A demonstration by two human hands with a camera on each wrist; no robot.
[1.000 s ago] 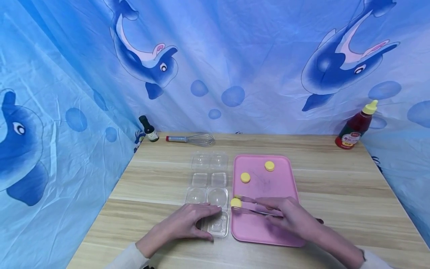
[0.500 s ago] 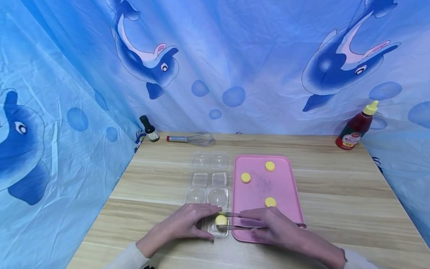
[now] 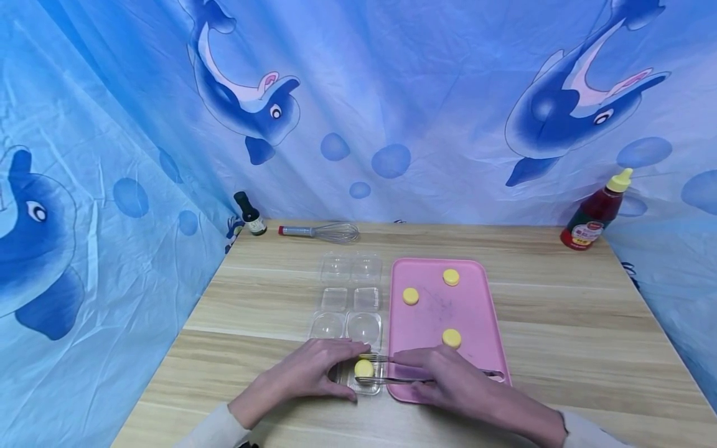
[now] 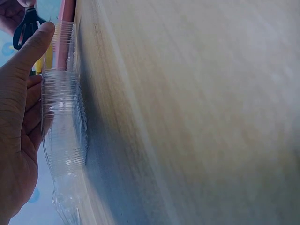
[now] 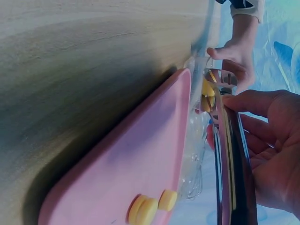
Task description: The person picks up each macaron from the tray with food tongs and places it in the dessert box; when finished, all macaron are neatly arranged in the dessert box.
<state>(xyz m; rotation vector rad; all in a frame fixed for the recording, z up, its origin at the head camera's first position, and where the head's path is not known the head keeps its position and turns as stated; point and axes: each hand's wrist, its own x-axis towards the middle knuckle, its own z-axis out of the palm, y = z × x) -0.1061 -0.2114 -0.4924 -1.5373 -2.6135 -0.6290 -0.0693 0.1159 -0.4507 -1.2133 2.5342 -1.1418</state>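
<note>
My right hand (image 3: 448,376) grips a pair of metal tongs (image 3: 406,379), dark along the handle in the right wrist view. A yellow macaron-like round (image 3: 364,369) lies between the tong tips, in the front right compartment of a clear plastic box (image 3: 363,328). Whether the tips still press on it I cannot tell. My left hand (image 3: 313,368) spans the box's front part, thumb at the near edge and fingers over the far side. The left wrist view shows its thumb (image 4: 35,44) against the ribbed plastic wall (image 4: 63,112).
Right of the box lies a pink tray (image 3: 426,323) with three yellow rounds (image 3: 451,338) on it. A whisk (image 3: 330,232) and a small dark bottle (image 3: 249,213) stand at the back left. A red sauce bottle (image 3: 594,214) is at the back right. A dolphin-print curtain hangs behind.
The tongs and a yellow round have moved left from the tray's left edge into the box compartment, then slightly further left. The tongs' tips look slightly wider apart. My left hand stays in place.
</note>
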